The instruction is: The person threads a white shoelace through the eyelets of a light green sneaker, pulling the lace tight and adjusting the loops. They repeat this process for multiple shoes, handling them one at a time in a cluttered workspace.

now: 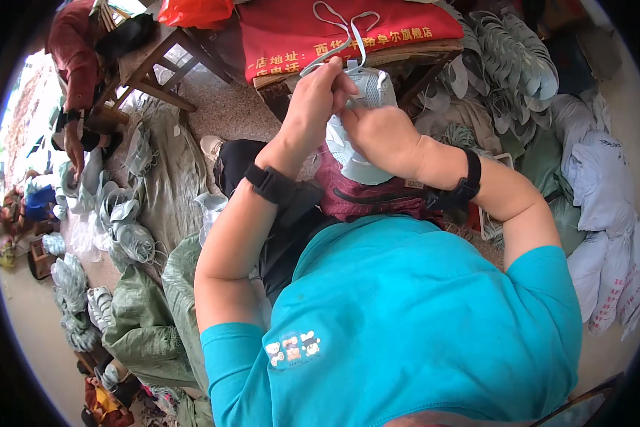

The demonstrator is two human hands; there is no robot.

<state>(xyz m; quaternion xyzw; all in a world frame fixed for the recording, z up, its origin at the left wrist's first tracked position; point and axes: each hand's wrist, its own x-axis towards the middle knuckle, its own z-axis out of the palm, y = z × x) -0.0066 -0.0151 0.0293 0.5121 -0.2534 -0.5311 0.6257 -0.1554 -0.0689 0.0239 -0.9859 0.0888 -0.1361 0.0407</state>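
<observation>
In front of me a pale grey-white shoe upper [371, 87] with mesh panels stands between my hands, its lower part over my dark red apron [355, 196]. A light grey shoelace [362, 44] runs from it in loops across the red cloth. My left hand [316, 99] is closed at the upper's left side, fingertips pinched by the lace. Curled against the upper's middle, my right hand [385, 139] is closed on it, with its fingertips partly hidden. Both wrists wear black bands.
A red printed cloth [281, 35] covers a wooden stool [434, 53] ahead. Bundled grey shoe uppers [515, 64] hang at the far right, above white sacks [597, 185]. Green sacks [145, 320] and more uppers lie left. Another person's hand [74, 146] reaches toward uppers at far left.
</observation>
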